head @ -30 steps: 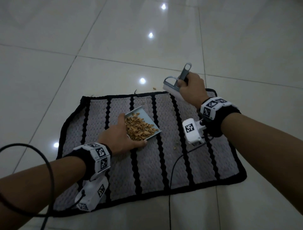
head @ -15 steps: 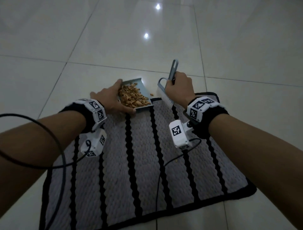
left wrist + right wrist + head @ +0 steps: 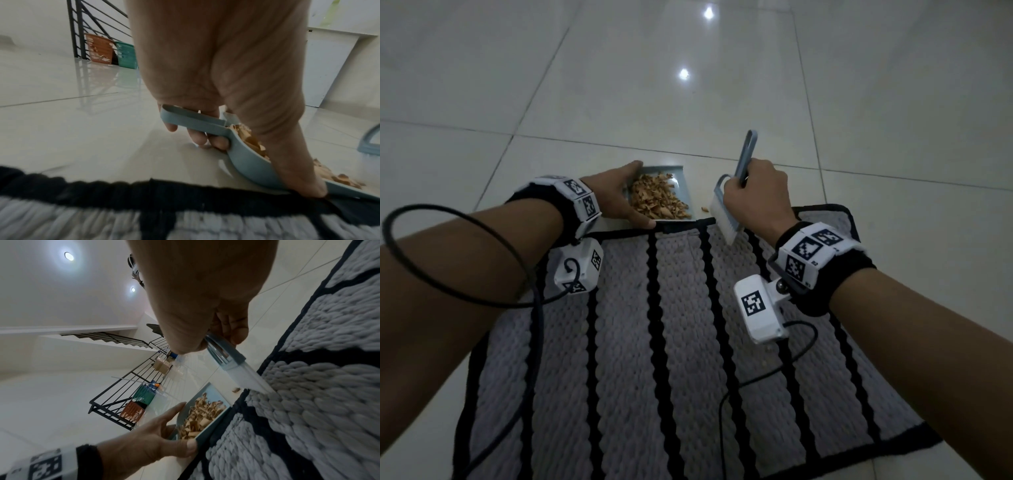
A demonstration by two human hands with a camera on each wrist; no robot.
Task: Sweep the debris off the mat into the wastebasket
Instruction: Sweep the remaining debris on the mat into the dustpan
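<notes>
A grey mat [image 3: 681, 342] with black stripes lies on the tiled floor. My left hand [image 3: 616, 197] grips a pale blue dustpan [image 3: 683, 185] by its handle [image 3: 193, 121], thumb on the pan's near rim. The pan rests on the floor, its lip at the mat's far edge, and holds a heap of tan debris [image 3: 657, 200]. My right hand [image 3: 755, 188] grips the handle of a small brush [image 3: 722, 216], whose white bristles touch the mat's far edge [image 3: 257, 386]. One loose debris piece [image 3: 703, 208] lies on the floor between pan and brush.
An orange basket [image 3: 99, 48] and a teal basket [image 3: 126, 54] stand by a black stair railing [image 3: 78, 29] across the floor. Black cables [image 3: 756, 377] trail from the wrist cameras over the mat. Open tile floor [image 3: 688, 102] lies beyond the mat.
My left hand carried the loaded dustpan from the middle of the mat to the floor past its far edge. The right hand brought the brush down left, close beside the pan.
</notes>
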